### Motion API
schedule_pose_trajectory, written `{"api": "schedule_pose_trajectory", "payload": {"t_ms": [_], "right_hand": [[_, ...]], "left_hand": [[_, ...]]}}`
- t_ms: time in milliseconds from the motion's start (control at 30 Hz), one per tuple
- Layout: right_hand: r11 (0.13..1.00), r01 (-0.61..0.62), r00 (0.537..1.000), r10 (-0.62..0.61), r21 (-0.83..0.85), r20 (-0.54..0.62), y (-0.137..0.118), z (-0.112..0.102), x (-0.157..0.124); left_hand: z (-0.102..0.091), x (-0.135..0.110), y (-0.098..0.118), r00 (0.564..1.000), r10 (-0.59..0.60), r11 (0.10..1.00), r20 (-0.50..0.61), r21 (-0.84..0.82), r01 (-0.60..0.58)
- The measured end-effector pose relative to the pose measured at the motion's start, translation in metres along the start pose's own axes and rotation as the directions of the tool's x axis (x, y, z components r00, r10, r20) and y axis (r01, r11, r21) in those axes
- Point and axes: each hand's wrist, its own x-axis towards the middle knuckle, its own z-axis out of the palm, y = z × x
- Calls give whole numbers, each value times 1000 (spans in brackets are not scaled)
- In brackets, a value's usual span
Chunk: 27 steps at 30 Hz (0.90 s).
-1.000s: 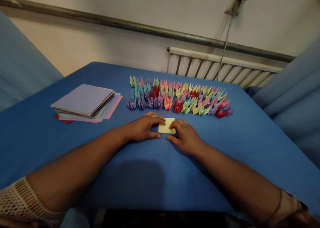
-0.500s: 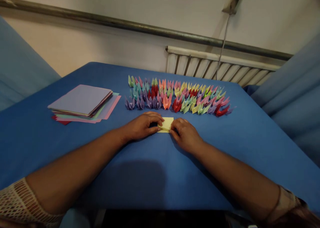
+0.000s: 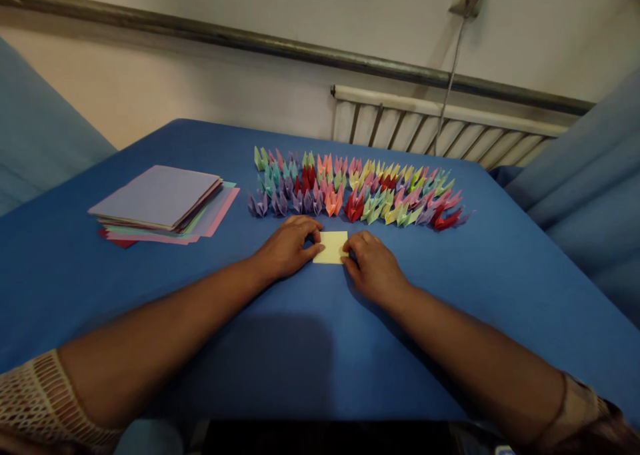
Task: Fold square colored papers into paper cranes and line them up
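A small folded square of yellow paper (image 3: 331,248) lies flat on the blue-covered table between my hands. My left hand (image 3: 291,243) has its thumb and fingers closed on the paper's left edge. At the right edge, my right hand (image 3: 373,262) pinches the paper between thumb and curled fingers. Just beyond my hands stand rows of folded paper cranes (image 3: 333,200) in many colours.
A stack of coloured paper sheets (image 3: 155,195) lies on the left of the blue table (image 3: 280,368). Behind are a radiator (image 3: 390,125), a wall pipe (image 3: 280,48) and a hanging cable (image 3: 453,75). Blue curtains (image 3: 600,195) flank both sides.
The yellow paper's raised lower flap now lies flat, leaving a plain square. My left hand has shifted slightly away from the paper's middle, and the whole view has tilted a little.
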Motion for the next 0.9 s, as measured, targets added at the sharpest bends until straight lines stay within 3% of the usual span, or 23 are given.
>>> {"api": "schedule_pose_trajectory", "payload": {"t_ms": [100,233,367,500,667,800,900], "right_hand": [[993,95,994,-90,-77,62,-4,-3,-4],[963,186,973,-153,-195,176,-8,-11,-9],[957,200,964,-153,-210,219,-9,-20,-12],[959,211,958,-164,-191,235,-8,-25,-14],[976,190,968,-169,-105,184,3,-13,-10],[987,116,993,-116,111,0,27,4,8],[973,82,997,-80,215,-18,42,11,23]], "left_hand": [[-4,-2,6,995,98,992,0,78,-98],[-14,-7,18,971,209,957,113,183,-227],[-22,-15,30,954,216,920,208,283,-270],[-23,-21,35,962,179,889,204,386,-247],[-12,-24,40,958,217,922,186,283,-263],[-7,-25,45,954,222,941,202,211,-263],[-7,-25,46,959,208,951,194,187,-245]]}}
